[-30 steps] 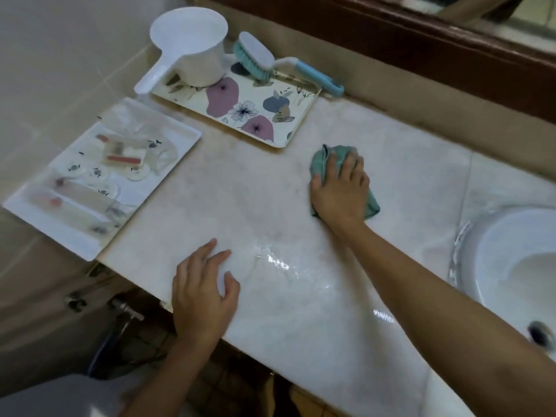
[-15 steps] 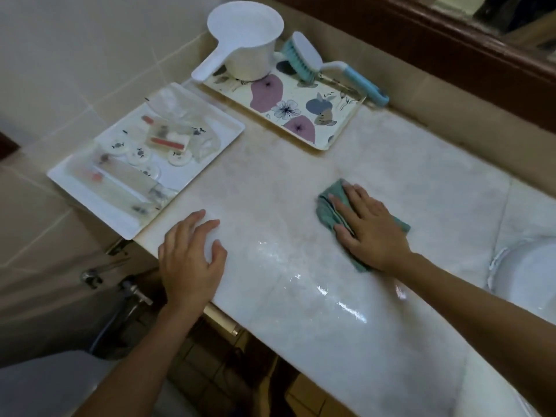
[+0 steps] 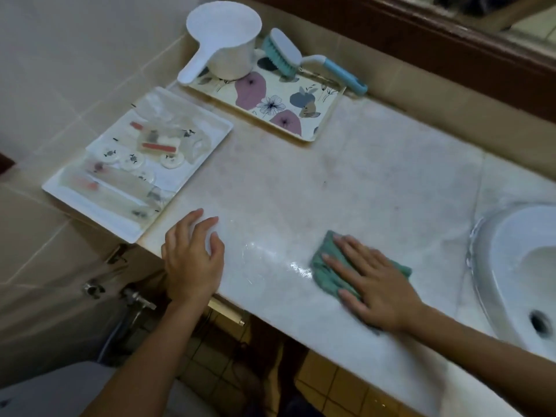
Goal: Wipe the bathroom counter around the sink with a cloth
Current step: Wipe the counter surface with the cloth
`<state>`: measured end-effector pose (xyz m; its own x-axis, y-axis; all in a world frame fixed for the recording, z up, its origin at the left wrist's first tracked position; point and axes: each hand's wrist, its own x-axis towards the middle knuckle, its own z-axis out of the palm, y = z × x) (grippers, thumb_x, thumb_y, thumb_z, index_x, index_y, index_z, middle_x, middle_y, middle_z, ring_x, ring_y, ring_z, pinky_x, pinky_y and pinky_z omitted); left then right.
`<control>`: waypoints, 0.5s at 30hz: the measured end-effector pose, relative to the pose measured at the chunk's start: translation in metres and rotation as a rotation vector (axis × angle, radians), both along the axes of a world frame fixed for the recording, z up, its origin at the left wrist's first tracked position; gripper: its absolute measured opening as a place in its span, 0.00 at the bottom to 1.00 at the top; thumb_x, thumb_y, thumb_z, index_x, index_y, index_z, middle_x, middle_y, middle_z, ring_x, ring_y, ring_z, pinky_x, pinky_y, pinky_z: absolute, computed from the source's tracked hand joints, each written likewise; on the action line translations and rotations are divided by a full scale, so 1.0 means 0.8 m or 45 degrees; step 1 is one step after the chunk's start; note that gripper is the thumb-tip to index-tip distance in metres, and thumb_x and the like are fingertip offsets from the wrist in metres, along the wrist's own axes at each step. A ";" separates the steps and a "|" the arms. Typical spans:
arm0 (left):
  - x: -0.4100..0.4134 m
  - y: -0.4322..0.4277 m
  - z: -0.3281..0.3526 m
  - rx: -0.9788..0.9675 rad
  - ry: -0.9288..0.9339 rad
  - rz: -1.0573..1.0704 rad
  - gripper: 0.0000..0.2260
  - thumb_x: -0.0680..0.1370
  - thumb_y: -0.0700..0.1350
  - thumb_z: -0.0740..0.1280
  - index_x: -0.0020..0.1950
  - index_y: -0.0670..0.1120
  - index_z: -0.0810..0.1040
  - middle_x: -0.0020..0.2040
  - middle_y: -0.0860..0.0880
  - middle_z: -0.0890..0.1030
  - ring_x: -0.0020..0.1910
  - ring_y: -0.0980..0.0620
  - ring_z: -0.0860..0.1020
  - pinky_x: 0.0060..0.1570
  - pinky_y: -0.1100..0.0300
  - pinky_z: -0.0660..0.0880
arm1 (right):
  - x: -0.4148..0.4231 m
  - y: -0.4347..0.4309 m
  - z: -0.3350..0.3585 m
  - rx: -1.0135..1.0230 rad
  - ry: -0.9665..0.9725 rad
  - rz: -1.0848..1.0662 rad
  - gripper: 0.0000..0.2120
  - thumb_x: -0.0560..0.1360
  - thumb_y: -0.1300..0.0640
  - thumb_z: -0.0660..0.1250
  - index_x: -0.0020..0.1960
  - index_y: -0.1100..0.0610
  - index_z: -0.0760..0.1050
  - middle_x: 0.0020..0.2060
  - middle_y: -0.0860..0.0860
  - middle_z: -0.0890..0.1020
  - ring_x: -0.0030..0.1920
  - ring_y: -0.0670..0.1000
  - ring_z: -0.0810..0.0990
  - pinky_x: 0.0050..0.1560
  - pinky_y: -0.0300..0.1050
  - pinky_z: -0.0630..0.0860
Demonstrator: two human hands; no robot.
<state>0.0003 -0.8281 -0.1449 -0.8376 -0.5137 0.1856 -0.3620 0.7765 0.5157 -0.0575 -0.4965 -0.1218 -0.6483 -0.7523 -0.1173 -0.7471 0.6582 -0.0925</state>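
A pale marble counter (image 3: 346,176) runs from the left wall to a white sink (image 3: 517,266) at the right edge. My right hand (image 3: 376,284) lies flat with straight fingers on a crumpled green cloth (image 3: 326,275), pressing it onto the counter near the front edge, left of the sink. A wet, shiny streak shows just left of the cloth. My left hand (image 3: 192,260) rests on the counter's front left corner with fingers spread and loosely bent, holding nothing.
A floral tray (image 3: 319,115) at the back carries a white scoop (image 3: 225,40) and a blue-handled brush (image 3: 301,60). A white tray (image 3: 90,203) of wrapped toiletries overhangs the counter's left end. Pipes and a valve (image 3: 132,296) sit below. A dark wooden mirror frame (image 3: 451,34) runs behind.
My right hand has slid the cloth from the back of the counter, near the floral tray, toward the front edge. My left hand has stayed at the front left corner.
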 end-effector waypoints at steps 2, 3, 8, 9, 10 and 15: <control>0.000 0.000 0.000 0.002 0.003 0.004 0.14 0.76 0.43 0.67 0.61 0.51 0.79 0.67 0.52 0.73 0.64 0.47 0.68 0.57 0.51 0.67 | -0.067 0.032 -0.002 0.015 0.018 -0.499 0.31 0.78 0.36 0.42 0.78 0.46 0.51 0.78 0.52 0.52 0.78 0.54 0.51 0.71 0.55 0.61; 0.000 0.000 0.000 0.003 0.004 0.000 0.14 0.76 0.43 0.67 0.61 0.51 0.79 0.67 0.52 0.73 0.65 0.47 0.68 0.57 0.51 0.66 | -0.092 0.035 -0.003 0.006 0.014 -0.760 0.33 0.77 0.36 0.41 0.78 0.47 0.51 0.78 0.53 0.52 0.77 0.56 0.51 0.72 0.56 0.59; 0.000 0.005 0.006 0.032 -0.017 -0.003 0.13 0.76 0.43 0.66 0.60 0.50 0.79 0.68 0.51 0.73 0.66 0.44 0.68 0.59 0.47 0.66 | -0.062 -0.050 -0.011 -0.077 0.008 -1.238 0.31 0.79 0.42 0.45 0.79 0.51 0.47 0.78 0.58 0.48 0.77 0.59 0.47 0.74 0.56 0.50; 0.001 0.006 0.009 0.042 -0.040 -0.012 0.13 0.77 0.43 0.65 0.60 0.50 0.79 0.69 0.51 0.72 0.66 0.44 0.67 0.60 0.46 0.66 | -0.028 -0.067 -0.012 -0.100 0.005 -1.142 0.31 0.79 0.41 0.45 0.79 0.50 0.46 0.78 0.57 0.46 0.78 0.58 0.45 0.75 0.55 0.48; 0.001 0.008 0.011 0.062 -0.068 -0.018 0.13 0.77 0.43 0.64 0.61 0.49 0.78 0.69 0.50 0.71 0.67 0.43 0.66 0.61 0.44 0.66 | 0.008 -0.077 -0.010 -0.117 -0.023 -1.028 0.32 0.78 0.40 0.46 0.79 0.48 0.44 0.78 0.55 0.45 0.78 0.56 0.43 0.75 0.53 0.46; -0.010 0.039 0.035 0.187 -0.065 0.030 0.10 0.76 0.40 0.66 0.56 0.47 0.80 0.69 0.47 0.70 0.68 0.41 0.64 0.64 0.43 0.63 | 0.133 -0.005 -0.004 -0.075 -0.065 -0.659 0.30 0.80 0.40 0.48 0.79 0.45 0.45 0.79 0.51 0.46 0.78 0.51 0.43 0.75 0.51 0.48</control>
